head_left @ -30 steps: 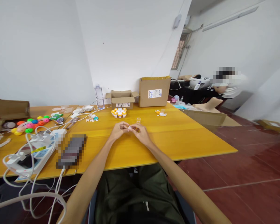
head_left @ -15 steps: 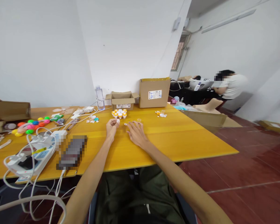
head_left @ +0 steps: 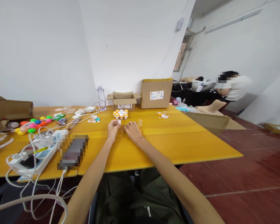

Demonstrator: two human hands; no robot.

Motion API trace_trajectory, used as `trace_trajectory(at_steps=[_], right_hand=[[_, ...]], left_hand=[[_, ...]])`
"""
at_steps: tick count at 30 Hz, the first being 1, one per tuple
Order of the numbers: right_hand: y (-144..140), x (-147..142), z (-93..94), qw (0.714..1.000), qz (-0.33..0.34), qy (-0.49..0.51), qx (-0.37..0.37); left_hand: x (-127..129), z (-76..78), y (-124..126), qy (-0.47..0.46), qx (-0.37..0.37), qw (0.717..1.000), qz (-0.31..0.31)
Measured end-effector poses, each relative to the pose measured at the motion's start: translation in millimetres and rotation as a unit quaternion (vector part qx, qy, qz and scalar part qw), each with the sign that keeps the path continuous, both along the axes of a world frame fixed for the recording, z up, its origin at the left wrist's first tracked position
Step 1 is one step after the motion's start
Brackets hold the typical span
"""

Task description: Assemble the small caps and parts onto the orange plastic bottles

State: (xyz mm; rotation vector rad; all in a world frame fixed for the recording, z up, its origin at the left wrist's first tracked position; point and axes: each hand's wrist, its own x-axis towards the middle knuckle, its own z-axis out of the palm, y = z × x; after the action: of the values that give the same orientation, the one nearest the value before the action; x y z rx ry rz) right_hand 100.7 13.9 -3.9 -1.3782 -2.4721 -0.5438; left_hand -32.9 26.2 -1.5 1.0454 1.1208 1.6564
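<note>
My left hand (head_left: 112, 129) is closed, pinching a small white piece with dark spots (head_left: 119, 121) between thumb and fingers. To its right, my right hand (head_left: 133, 132) rests low over the table with its fingers bent and drawn together. Whatever lies under those fingertips is hidden. A small clear plastic cup (head_left: 140, 122) stands just beyond the right hand, and an orange ring (head_left: 140, 128) shows beside its knuckles. Behind both hands sits a cluster of several white-and-orange capped pieces (head_left: 120, 114).
An opened small carton (head_left: 124, 101) and a larger cardboard box (head_left: 156, 93) stand at the back, beside a clear bottle (head_left: 101, 98). Small loose parts (head_left: 162, 115) lie to the right. A phone (head_left: 73, 152) and a cabled power strip (head_left: 43, 154) occupy the left. Another person (head_left: 239, 85) sits far right.
My right hand has shifted slightly left and its fingers have drawn together over the spot where a small white piece lay. The orange ring now shows beside it. My left hand still holds its piece.
</note>
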Motion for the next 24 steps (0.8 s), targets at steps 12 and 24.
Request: trace_trajectory(at_steps=[12,24], right_hand=[[-18.1,24.2,-17.5,0.991,0.104,0.081,-0.004],[-13.6,37.0,-22.2,0.890,0.122,0.437,-0.049]], left_hand=[[1.8,-2.8,-0.4,0.021,-0.020,0.998,-0.052],[7.9,-1.6,-8.9,0.052,-0.039,0.984,-0.165]])
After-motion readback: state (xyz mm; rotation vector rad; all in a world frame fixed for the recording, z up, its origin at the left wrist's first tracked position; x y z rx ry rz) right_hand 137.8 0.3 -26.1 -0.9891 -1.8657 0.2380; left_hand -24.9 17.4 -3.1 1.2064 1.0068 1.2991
